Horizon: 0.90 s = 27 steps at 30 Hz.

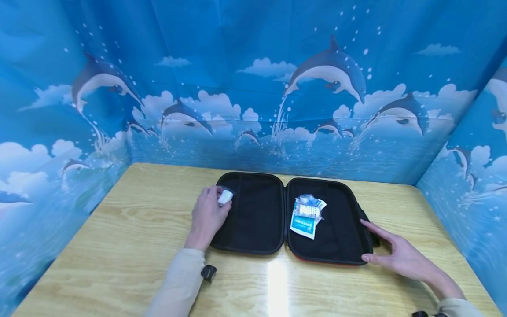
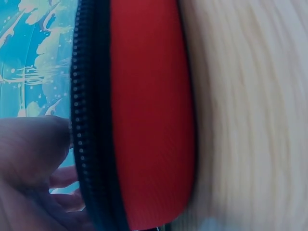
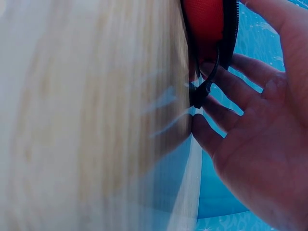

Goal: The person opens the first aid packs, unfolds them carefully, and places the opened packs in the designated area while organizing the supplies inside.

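An unzipped case lies spread flat, black inside, with a red outer shell and a black zipper edge. My left hand is over its left rim, pinching a small white bandage roll in clear wrap between thumb and fingers. In the right half sit a teal-and-white packet and a clear-wrapped white roll on top of it. My right hand touches the right rim with thumb and fingers spread. In the right wrist view, its fingers reach a black handle strap on the case's side.
The case stands on a light wooden table, near its back edge. A blue curtain printed with dolphins encloses the back and sides. A small black device is on the left wrist.
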Each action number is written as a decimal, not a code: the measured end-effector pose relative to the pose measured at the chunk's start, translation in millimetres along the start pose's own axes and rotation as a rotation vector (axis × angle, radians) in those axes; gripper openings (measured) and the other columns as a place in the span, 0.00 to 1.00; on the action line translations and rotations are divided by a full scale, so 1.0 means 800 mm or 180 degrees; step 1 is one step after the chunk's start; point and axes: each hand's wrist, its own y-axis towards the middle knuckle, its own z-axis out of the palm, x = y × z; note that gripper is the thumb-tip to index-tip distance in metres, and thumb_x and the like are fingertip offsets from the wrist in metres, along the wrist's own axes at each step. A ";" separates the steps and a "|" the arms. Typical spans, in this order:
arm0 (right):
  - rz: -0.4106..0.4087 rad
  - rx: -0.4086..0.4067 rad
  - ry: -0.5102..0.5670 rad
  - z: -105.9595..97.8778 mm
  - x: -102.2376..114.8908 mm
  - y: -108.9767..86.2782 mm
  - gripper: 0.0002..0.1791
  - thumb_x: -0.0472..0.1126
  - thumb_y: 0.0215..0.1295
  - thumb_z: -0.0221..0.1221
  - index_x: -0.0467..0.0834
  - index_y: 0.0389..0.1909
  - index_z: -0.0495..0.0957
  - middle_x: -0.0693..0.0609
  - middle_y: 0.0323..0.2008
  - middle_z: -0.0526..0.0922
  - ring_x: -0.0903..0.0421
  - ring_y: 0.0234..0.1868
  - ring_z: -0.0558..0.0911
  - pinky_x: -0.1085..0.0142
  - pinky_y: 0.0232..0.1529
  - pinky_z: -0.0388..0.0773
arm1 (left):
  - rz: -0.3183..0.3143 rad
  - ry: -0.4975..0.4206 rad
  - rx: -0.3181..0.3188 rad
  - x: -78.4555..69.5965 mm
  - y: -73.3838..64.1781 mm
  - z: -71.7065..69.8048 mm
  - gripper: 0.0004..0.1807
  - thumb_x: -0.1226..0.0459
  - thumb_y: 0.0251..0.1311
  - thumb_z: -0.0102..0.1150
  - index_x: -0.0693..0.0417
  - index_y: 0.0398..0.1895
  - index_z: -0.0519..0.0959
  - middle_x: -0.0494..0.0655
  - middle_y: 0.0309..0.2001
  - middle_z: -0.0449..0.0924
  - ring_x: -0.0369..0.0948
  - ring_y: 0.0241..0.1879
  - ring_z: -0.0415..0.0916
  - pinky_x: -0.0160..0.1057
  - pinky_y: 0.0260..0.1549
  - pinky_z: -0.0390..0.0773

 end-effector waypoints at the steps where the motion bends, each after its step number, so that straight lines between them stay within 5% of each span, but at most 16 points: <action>1: -0.0001 -0.0006 -0.0015 0.000 0.000 0.000 0.49 0.55 0.62 0.70 0.61 0.81 0.55 0.32 0.75 0.65 0.28 0.72 0.65 0.33 0.58 0.68 | 0.0022 0.0036 0.0018 0.001 0.000 0.000 0.23 0.60 0.58 0.72 0.60 0.54 0.80 0.59 0.47 0.80 0.55 0.42 0.81 0.54 0.37 0.81; 17: -0.0013 -0.0030 -0.0010 0.000 0.000 -0.001 0.49 0.54 0.62 0.71 0.63 0.80 0.55 0.33 0.75 0.65 0.27 0.71 0.65 0.32 0.59 0.68 | 0.0220 0.0432 0.0440 -0.006 -0.002 -0.002 0.23 0.56 0.60 0.71 0.57 0.55 0.82 0.56 0.47 0.84 0.53 0.44 0.82 0.54 0.40 0.82; 27: -0.0021 -0.0051 -0.0081 0.001 -0.002 -0.001 0.49 0.54 0.62 0.70 0.64 0.80 0.55 0.35 0.75 0.66 0.29 0.70 0.66 0.41 0.60 0.71 | 0.0289 0.0203 0.0727 -0.011 0.003 -0.003 0.20 0.58 0.63 0.69 0.60 0.53 0.83 0.56 0.46 0.83 0.50 0.43 0.79 0.50 0.42 0.80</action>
